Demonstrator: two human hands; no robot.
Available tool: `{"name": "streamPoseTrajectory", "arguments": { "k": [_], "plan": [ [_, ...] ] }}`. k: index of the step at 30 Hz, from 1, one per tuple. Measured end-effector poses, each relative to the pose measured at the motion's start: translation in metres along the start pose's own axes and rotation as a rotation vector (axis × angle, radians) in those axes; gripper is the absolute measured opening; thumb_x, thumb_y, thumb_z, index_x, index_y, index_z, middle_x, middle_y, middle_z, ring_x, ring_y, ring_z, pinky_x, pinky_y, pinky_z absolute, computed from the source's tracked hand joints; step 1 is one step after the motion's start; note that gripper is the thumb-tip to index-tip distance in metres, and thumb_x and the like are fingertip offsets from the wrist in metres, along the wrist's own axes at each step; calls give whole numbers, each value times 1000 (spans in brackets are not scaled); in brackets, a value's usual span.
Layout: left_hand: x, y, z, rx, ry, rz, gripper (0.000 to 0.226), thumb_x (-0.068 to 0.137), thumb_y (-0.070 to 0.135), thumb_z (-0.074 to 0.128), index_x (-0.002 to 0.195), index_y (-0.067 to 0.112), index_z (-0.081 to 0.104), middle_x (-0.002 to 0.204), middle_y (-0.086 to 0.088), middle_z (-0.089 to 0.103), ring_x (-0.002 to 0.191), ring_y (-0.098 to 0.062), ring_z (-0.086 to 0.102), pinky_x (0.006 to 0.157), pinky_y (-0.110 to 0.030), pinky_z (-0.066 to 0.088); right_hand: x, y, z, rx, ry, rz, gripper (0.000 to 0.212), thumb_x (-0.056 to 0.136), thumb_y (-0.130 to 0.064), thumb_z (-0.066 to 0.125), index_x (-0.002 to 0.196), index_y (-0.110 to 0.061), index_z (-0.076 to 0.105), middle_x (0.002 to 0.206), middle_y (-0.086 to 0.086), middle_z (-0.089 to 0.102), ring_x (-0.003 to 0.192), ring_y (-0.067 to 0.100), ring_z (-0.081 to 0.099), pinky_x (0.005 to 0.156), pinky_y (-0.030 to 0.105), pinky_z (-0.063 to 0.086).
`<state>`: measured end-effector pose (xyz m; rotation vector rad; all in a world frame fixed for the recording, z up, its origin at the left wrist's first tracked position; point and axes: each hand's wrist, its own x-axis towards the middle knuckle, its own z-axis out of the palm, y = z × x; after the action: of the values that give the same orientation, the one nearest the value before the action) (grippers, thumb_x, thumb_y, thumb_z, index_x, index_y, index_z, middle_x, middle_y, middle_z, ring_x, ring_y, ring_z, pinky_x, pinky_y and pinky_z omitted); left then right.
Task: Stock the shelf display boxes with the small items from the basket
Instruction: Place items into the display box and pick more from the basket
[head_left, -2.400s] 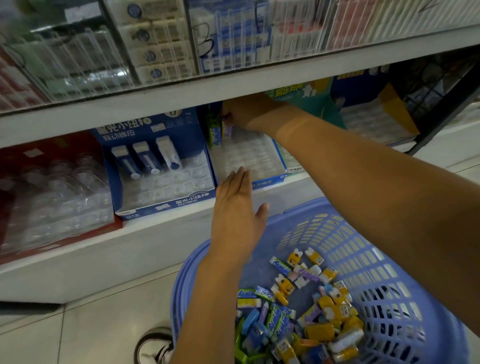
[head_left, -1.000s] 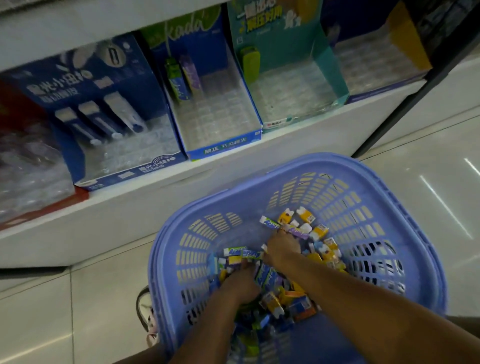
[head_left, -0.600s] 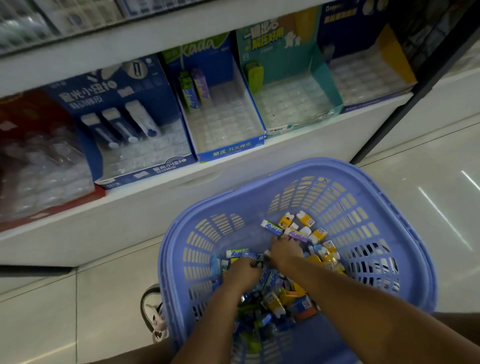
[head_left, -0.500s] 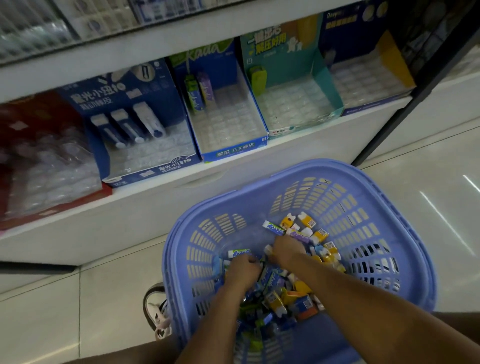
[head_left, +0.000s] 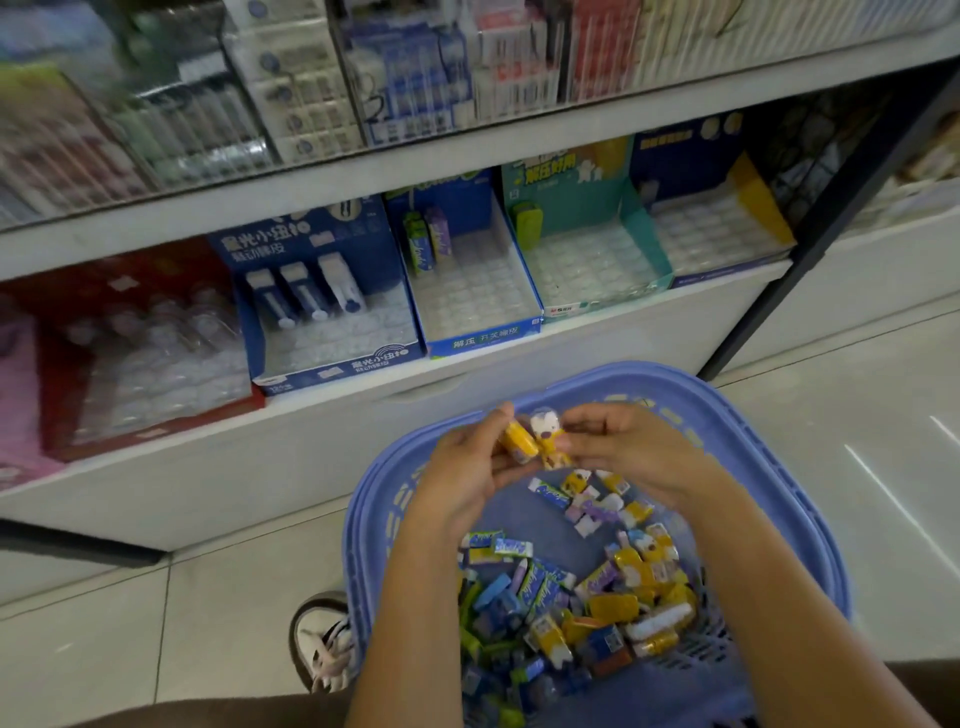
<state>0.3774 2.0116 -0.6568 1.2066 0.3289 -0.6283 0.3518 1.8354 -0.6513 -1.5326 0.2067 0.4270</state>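
A blue plastic basket (head_left: 769, 467) sits on my lap, holding several small wrapped erasers (head_left: 587, 597) in yellow, blue, green and purple. Above its far rim my left hand (head_left: 462, 473) grips a yellow eraser (head_left: 517, 441). My right hand (head_left: 631, 447) pinches a yellow-and-white character eraser (head_left: 548, 439) right beside it. On the lower shelf stand display boxes: a blue one (head_left: 332, 332) with three tall items, a blue one (head_left: 472, 296) with a green and a purple item, a teal one (head_left: 592, 260) with one green item, and a blue-and-yellow one (head_left: 722, 228).
A red display box (head_left: 135, 364) with clear blister cells is at the left of the shelf. The upper shelf (head_left: 363, 171) carries packed stationery. A black upright post (head_left: 810, 228) stands at the right. My white shoe (head_left: 322, 644) rests on the tiled floor by the basket.
Both hands have come up out of the basket's pile, each with a yellow eraser, and now meet above the far rim. The camera has tilted up toward the shelves.
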Motion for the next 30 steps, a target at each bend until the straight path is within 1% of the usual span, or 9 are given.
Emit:
{"name": "streamPoseTrajectory", "arguments": {
  "k": [3,6,8,12,17,19,23,28,30],
  "plan": [
    [-12,20,2,-61,-19,48,31,95,24,51,94,0,69,90,-18,72,80,-25,71,67,-29,58,-3,-21,5,156,19,-17,25,86,-2,61,109,-12,65,96,12,70,85,24,69,73,32,59],
    [-18,38,4,-147,17,73,34,97,23,42,104,-1,64,71,-10,69,60,-18,66,56,-25,56,1,-38,9,233,-1,-107,33,90,1,54,121,-9,60,91,14,66,82,23,67,73,31,58],
    [-19,46,1,-181,64,100,35,96,26,40,107,2,64,56,-2,56,45,-11,49,42,-20,44,7,-50,9,243,51,-182,31,90,1,55,118,-10,62,89,12,66,80,18,68,73,26,57],
    [-19,57,-4,-209,86,121,34,98,41,40,92,14,60,50,5,41,39,-6,29,33,-16,21,28,-73,-12,150,342,-346,21,87,-3,62,98,-21,63,77,-5,69,68,8,65,63,18,51],
    [-15,59,1,-167,51,138,36,97,45,42,86,15,60,57,4,52,40,-6,35,33,-16,24,50,-93,-70,-81,705,-498,18,88,-10,63,92,-26,55,53,-14,58,60,7,61,68,28,53],
    [-12,58,8,-136,24,163,39,96,46,43,87,14,64,60,5,55,42,-5,40,34,-16,28,55,-98,-100,-198,842,-537,14,88,-15,63,100,-19,58,62,-15,53,66,9,59,72,29,52],
    [-5,60,29,-31,20,186,48,95,51,39,87,13,66,57,3,55,38,-7,37,33,-17,28,62,-113,-158,-455,997,-452,30,86,-22,63,115,-14,59,84,-7,58,76,3,55,68,17,44],
    [8,63,61,186,-4,159,61,94,59,34,71,17,72,48,-4,53,30,-10,27,33,-16,18,77,-131,-198,-845,928,-410,26,89,-13,57,113,-7,64,110,14,66,102,28,61,83,21,44],
    [14,63,74,282,-17,148,62,92,61,33,67,21,73,47,-5,53,29,-10,25,34,-17,17,86,-139,-211,-1035,880,-365,26,92,-10,52,115,-4,63,114,19,65,104,36,59,91,32,48]
  ]
}}
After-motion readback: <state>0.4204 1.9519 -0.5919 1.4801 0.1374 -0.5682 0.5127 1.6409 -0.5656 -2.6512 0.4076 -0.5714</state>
